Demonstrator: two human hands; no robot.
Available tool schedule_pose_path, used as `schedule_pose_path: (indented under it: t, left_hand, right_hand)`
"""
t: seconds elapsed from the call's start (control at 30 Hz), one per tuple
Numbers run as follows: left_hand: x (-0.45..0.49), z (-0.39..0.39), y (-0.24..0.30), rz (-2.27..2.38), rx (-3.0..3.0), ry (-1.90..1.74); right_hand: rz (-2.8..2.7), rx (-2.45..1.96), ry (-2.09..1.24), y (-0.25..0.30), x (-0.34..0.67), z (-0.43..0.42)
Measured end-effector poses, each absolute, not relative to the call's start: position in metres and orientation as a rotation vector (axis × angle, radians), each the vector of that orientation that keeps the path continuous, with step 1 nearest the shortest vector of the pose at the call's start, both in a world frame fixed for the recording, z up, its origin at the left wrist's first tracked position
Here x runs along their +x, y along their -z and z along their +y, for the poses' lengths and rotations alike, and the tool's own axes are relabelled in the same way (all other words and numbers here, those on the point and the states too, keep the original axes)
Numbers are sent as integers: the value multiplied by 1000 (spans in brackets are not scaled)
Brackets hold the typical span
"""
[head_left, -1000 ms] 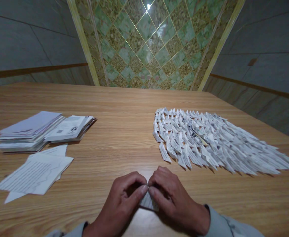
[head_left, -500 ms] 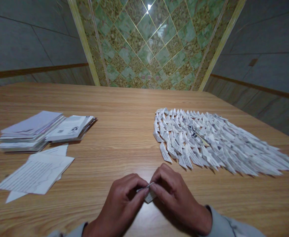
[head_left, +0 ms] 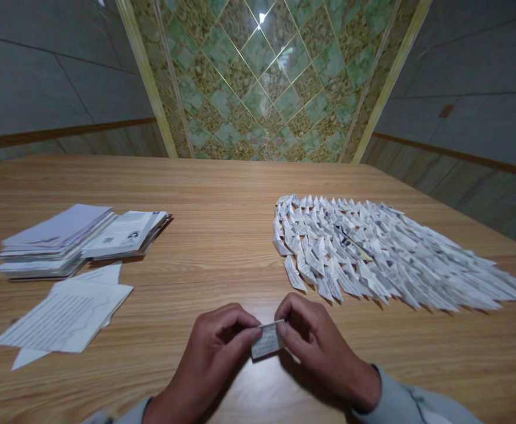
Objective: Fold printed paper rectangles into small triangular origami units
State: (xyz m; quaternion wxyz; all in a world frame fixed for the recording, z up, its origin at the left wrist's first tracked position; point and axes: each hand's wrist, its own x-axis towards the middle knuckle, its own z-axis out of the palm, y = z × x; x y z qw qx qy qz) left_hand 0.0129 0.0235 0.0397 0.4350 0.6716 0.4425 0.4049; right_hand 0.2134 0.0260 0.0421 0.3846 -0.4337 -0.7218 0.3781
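Observation:
Between my hands is a small folded piece of printed paper (head_left: 268, 341), its flat face with lines of text turned toward me. The thumb and fingers of my left hand (head_left: 220, 347) pinch its upper left corner. At the upper right corner, my right hand (head_left: 317, 341) pinches it the same way. Both hands are low over the near part of the wooden table (head_left: 205, 235). Beyond my right hand, many folded paper boats (head_left: 355, 247) stand packed in rows, spreading off to the right.
Two loose printed sheets (head_left: 63, 321) overlap on the left of the table. Behind them lie a tall stack of papers (head_left: 59, 229) and a lower stack of printed sheets (head_left: 127, 235). A tiled wall (head_left: 262, 88) rises past the table's far edge.
My hands have moved slightly apart. The folded paper, mostly covered by the fingers before, now shows a wider flat printed face between them. The boats and stacks stay put.

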Motion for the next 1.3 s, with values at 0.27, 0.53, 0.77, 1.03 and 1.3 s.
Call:
schedule_pose_path:
  t: [0.27, 0.53, 0.77, 1.03, 1.3]
  left_hand:
    - [15, 25, -34, 1112, 1635, -946]
    - [17, 24, -36, 1113, 1510, -959]
    - [18, 24, -36, 1071, 1403, -948]
    - [15, 22, -32, 1096, 1772, -914]
    - [16, 23, -33, 1204, 1791, -869]
  right_hand:
    - [-1970, -1021, -844, -38, 214, 28]
    - [-1861, -1101, -1218, -35, 212, 26]
    - [-1742, -1074, -1243, -34, 212, 26]
    - [-1634, -1002, -1302, -34, 216, 27]
    - [-1429, -939, -1504, -31, 213, 30]
